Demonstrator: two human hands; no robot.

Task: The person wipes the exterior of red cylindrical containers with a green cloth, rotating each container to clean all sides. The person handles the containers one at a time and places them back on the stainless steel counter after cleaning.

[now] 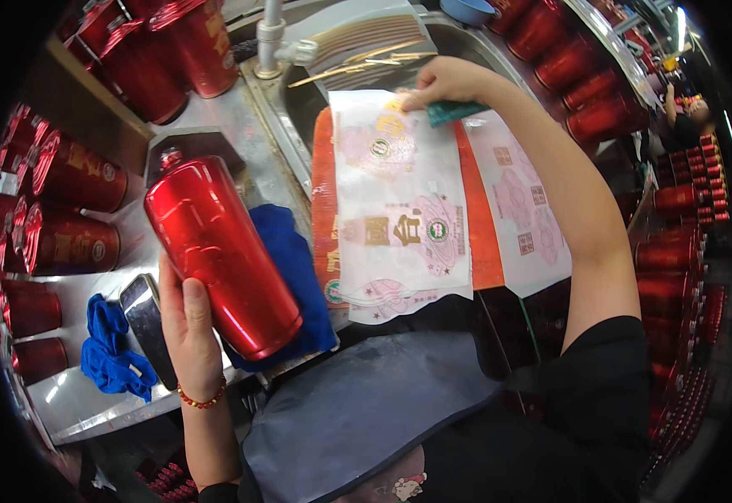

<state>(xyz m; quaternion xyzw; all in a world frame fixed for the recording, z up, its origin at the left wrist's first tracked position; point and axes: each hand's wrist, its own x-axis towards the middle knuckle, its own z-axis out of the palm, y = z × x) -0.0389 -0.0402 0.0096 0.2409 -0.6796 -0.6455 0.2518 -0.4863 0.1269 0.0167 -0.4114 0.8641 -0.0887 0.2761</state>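
Note:
My left hand [188,318] holds a shiny red bottle [219,251] from its left side, thumb along it and fingers hidden behind. The bottle leans, its narrow neck at the upper left and its flat base at the lower right. Over the sink, my right hand [450,82] is closed, its fingertips pinching the top of a white printed decal sheet [403,189] with gold characters and pink patterns. A dark green flat piece [456,113] shows beneath that hand; whether it is gripped too, I cannot tell. The sheet lies in a stack on an orange-red board [481,210].
Behind the board is a metal sink [303,126] with a tap [272,42] and thin wooden sticks [362,63]. Blue cloths [286,243] and a phone [148,323] lie on the metal counter. Several red bottles [81,172] crowd the left; racks of more [605,109] stand right.

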